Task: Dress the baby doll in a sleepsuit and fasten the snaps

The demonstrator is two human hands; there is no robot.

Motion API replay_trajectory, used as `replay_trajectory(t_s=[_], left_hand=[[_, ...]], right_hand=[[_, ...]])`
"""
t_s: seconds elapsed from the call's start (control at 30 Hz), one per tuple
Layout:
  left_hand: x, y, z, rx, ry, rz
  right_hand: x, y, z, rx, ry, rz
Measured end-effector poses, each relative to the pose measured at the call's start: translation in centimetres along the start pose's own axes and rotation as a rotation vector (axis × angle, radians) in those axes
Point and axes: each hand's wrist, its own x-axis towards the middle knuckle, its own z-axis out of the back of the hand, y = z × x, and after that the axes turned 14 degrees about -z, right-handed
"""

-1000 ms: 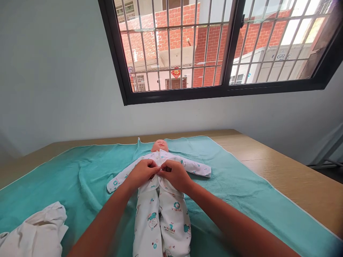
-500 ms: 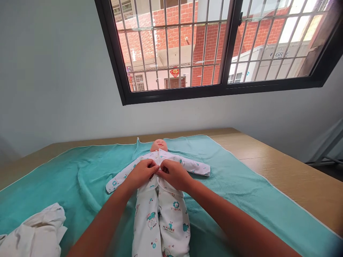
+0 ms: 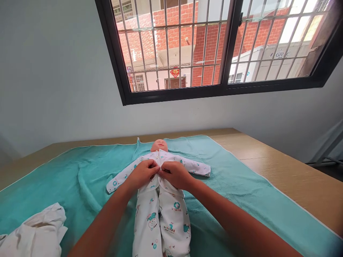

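Observation:
A baby doll [image 3: 159, 145] lies on its back, head toward the wall, dressed in a white printed jacket [image 3: 197, 167] and matching printed trousers [image 3: 174, 225]. Its sleeves are spread out to both sides. My left hand [image 3: 146, 173] pinches the jacket's front edge at the chest. From the other side, my right hand [image 3: 175, 174] pinches the facing edge, its fingertips almost touching those of the left. Whatever fastener lies between the fingers is hidden. Above the hands the front edges meet near the neck; below them the jacket parts slightly over the trousers.
A turquoise towel [image 3: 222, 200] is spread under the doll on a wooden table [image 3: 289, 178]. At the lower left lies a crumpled white cloth [image 3: 37, 232]. Behind the table rises a white wall [image 3: 66, 89] with a barred, black-framed window [image 3: 174, 96].
Both hands stay at the jacket front with only tiny finger shifts. The right fingers are drawn slightly more closed. Doll, towel and cloth keep their places.

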Motion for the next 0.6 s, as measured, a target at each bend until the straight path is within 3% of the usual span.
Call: replay_trajectory(t_s=[0.43,0.6], left_hand=[[-0.8,-1.5,0.5,-0.291,0.014,0.052],[-0.7,-0.8,0.4,-0.346,0.016,0.060]], right_hand=[[-0.2,0.6,0.2,0.311,0.065,-0.083],[-0.2,0.9,0.4,0.397,0.132,-0.121]])
